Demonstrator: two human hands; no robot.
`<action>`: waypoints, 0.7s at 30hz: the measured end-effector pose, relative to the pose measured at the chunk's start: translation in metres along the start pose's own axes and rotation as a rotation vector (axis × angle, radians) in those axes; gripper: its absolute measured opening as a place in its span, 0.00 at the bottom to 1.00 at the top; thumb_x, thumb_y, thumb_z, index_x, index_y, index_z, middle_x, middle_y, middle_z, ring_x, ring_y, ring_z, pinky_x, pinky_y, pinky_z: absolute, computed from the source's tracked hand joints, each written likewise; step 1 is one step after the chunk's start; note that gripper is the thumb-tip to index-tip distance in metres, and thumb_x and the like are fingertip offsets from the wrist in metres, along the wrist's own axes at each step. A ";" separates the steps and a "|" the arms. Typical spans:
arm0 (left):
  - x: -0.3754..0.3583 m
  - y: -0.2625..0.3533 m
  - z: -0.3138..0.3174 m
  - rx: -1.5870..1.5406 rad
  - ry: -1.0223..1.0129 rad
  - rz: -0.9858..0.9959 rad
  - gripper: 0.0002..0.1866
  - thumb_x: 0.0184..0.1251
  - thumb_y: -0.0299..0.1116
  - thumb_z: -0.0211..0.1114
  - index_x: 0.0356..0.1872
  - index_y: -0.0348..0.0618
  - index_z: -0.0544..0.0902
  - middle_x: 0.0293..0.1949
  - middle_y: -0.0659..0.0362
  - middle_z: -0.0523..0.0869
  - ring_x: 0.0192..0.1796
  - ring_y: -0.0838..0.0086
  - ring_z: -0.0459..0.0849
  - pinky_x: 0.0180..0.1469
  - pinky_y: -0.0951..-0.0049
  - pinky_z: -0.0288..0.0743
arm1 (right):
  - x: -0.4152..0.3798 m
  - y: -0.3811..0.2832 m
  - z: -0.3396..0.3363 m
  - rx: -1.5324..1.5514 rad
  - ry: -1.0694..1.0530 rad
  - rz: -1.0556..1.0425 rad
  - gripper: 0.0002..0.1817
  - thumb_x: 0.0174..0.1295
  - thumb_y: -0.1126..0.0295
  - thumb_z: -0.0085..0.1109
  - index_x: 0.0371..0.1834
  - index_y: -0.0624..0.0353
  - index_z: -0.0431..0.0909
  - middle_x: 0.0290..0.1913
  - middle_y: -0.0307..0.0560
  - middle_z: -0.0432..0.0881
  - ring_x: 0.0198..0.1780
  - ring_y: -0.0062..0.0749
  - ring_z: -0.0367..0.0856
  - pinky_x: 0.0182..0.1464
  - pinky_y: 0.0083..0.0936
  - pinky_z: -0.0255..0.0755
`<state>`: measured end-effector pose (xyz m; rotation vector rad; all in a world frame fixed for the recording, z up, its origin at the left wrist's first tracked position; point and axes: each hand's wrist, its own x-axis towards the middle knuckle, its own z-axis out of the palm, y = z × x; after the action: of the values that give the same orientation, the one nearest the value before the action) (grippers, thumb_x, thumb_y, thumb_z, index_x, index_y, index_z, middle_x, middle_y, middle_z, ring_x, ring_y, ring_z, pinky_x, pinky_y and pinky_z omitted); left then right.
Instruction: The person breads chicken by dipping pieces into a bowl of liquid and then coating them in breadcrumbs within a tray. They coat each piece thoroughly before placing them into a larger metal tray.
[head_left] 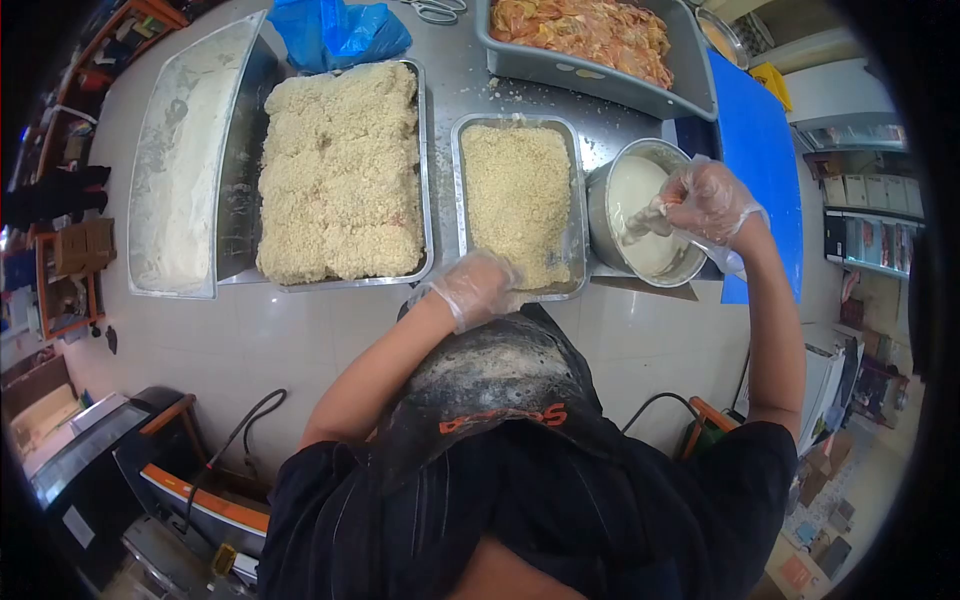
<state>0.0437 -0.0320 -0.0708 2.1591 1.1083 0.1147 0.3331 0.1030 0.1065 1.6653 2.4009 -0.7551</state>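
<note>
White-coated piece [642, 222] hanging over pot [601, 212], right hand [704, 200] apparently pinching it; tray [460, 190] lying leftward, left hand [478, 287] nearer, grip unclear.

A silver rectangular metal crumb tray [575, 250] lies left of a silver round metal batter pot [602, 215].

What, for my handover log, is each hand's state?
Left hand: curled at near edge of crumb tray; grip unclear.
Right hand: closed on white-coated piece.
</note>
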 end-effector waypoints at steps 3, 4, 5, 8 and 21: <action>-0.001 -0.008 -0.014 0.047 0.129 -0.040 0.19 0.66 0.48 0.63 0.48 0.44 0.86 0.42 0.45 0.87 0.44 0.52 0.86 0.52 0.57 0.78 | 0.002 -0.012 -0.021 0.011 0.086 -0.197 0.09 0.46 0.69 0.67 0.26 0.64 0.82 0.25 0.52 0.82 0.27 0.38 0.81 0.34 0.31 0.75; 0.001 -0.008 -0.026 0.068 0.102 -0.066 0.19 0.66 0.47 0.63 0.46 0.42 0.85 0.41 0.44 0.86 0.45 0.51 0.85 0.53 0.55 0.77 | 0.003 -0.017 -0.029 0.003 0.126 -0.276 0.10 0.47 0.68 0.67 0.26 0.64 0.82 0.26 0.54 0.82 0.27 0.40 0.81 0.34 0.32 0.75; 0.002 -0.006 -0.039 0.089 0.076 -0.092 0.18 0.65 0.45 0.62 0.44 0.40 0.84 0.41 0.44 0.86 0.46 0.50 0.85 0.53 0.53 0.77 | 0.002 -0.026 -0.036 0.003 0.154 -0.275 0.08 0.47 0.70 0.66 0.27 0.63 0.82 0.26 0.51 0.81 0.28 0.38 0.80 0.35 0.31 0.74; 0.004 -0.017 -0.053 0.103 0.105 -0.117 0.17 0.65 0.44 0.62 0.41 0.38 0.83 0.40 0.42 0.85 0.46 0.48 0.84 0.53 0.52 0.76 | 0.003 -0.054 -0.048 -0.149 0.232 -0.352 0.05 0.51 0.72 0.66 0.31 0.59 0.82 0.30 0.47 0.80 0.30 0.38 0.79 0.36 0.32 0.74; 0.067 -0.042 -0.055 0.164 0.103 -0.444 0.17 0.67 0.36 0.59 0.49 0.33 0.84 0.49 0.41 0.85 0.53 0.51 0.85 0.59 0.60 0.77 | 0.111 -0.051 0.170 -0.169 0.001 0.113 0.14 0.62 0.72 0.55 0.46 0.66 0.84 0.51 0.66 0.83 0.55 0.58 0.82 0.59 0.39 0.76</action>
<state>0.0372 0.0640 -0.0704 2.0076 1.6796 -0.0708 0.2139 0.1037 -0.0655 1.7155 2.2770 -0.5187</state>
